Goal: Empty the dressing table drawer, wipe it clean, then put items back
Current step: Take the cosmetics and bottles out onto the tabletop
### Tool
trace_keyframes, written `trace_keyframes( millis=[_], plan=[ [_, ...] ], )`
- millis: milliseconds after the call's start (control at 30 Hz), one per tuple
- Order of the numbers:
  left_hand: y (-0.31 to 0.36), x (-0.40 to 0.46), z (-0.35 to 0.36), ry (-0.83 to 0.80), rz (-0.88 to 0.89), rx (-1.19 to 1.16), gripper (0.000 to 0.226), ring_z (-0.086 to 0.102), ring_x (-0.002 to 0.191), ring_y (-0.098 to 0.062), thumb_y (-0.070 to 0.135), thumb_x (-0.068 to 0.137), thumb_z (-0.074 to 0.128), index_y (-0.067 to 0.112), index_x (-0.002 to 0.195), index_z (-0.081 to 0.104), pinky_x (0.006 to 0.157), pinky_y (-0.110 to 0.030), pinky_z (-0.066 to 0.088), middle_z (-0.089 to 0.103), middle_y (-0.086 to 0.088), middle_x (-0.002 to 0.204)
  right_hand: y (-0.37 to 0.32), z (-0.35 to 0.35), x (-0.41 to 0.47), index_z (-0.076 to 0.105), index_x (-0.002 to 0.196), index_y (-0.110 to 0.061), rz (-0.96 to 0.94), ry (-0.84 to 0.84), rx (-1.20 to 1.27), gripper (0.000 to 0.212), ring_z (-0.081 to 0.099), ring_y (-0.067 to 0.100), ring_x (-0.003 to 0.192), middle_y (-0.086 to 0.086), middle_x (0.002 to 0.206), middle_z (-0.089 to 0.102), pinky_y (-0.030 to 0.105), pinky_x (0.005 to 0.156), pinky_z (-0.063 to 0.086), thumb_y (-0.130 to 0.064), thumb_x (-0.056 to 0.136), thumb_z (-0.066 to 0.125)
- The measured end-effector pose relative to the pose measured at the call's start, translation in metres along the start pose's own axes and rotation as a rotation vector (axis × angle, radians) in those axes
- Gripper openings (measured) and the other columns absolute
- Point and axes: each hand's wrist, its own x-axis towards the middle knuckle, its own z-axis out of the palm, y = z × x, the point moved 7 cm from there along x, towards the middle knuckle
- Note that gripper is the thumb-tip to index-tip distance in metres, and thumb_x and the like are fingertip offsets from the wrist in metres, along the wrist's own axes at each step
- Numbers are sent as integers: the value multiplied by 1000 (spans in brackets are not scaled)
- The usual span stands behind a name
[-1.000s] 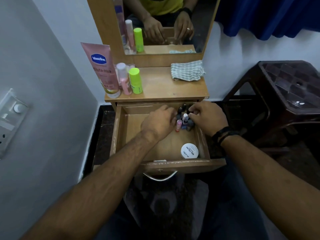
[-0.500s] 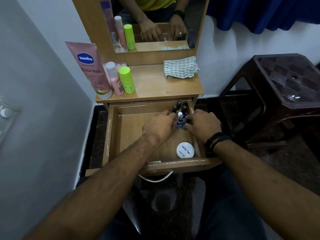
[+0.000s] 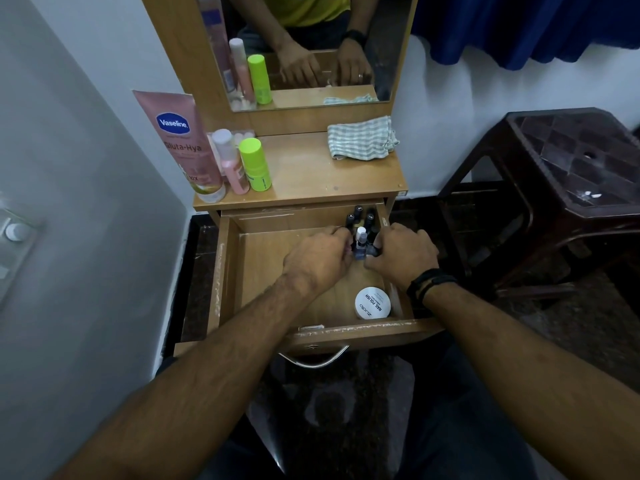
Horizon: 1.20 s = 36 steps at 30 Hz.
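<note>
The wooden drawer [image 3: 263, 258] of the dressing table is pulled out. In its far right corner stands a cluster of small nail polish bottles [image 3: 361, 225], dark-capped with one white-capped bottle in front. My left hand [image 3: 318, 259] and my right hand [image 3: 401, 254] press in on the cluster from either side, fingers curled around the nearest bottles. A round white nail polish remover tub [image 3: 372, 303] lies at the drawer's near right. A checked cloth [image 3: 362, 137] sits folded on the tabletop's right.
On the tabletop's left stand a pink Vaseline tube [image 3: 181, 143], a pink bottle [image 3: 230, 161] and a green bottle [image 3: 254, 164]. A mirror [image 3: 308, 50] rises behind. A dark plastic stool [image 3: 568, 174] stands at the right, a wall at the left.
Both hands have closed in tighter around the bottle cluster. The head camera has shifted slightly, so the drawer sits a little lower and farther left in view.
</note>
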Motion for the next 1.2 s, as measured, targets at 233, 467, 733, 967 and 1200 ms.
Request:
trace_keyframes(
  millis=[233,467,733,967,1200],
  plan=[
    [5,0,-56,-44,57,65,22,63,98,-25,39,89,55,30,107,63,84,-41,54,61,4,107,-1,-46,-14,60,82,-23,2,-45,151,33,59,18,84,-4,86,64,42,90,45,-50,69,74],
    [16,34,-174,75,148,333,26,62,95,-17,40,93,60,28,116,64,78,-38,56,65,5,107,-29,-138,16,64,82,-16,-86,136,564,28,60,10,72,-3,79,67,24,58,46,-29,67,83],
    [-21,110,-217,171,-47,489,27,62,106,-32,33,98,56,24,122,63,71,-39,45,63,-9,120,-68,-156,113,64,87,-12,-176,361,734,19,61,12,73,-4,71,65,24,67,48,-20,74,76],
    [-61,141,-190,166,-171,433,30,61,112,-36,27,102,48,22,130,59,82,-43,49,61,-12,125,-88,-126,167,60,81,-23,-185,383,609,9,62,17,78,-2,78,67,28,68,48,-19,78,68],
    [-76,154,-173,152,-172,344,29,60,109,-35,30,97,53,22,123,62,82,-42,49,61,-11,123,-98,-110,187,65,95,-19,-212,371,510,11,65,20,87,2,90,71,36,79,53,-22,85,66]
  ],
)
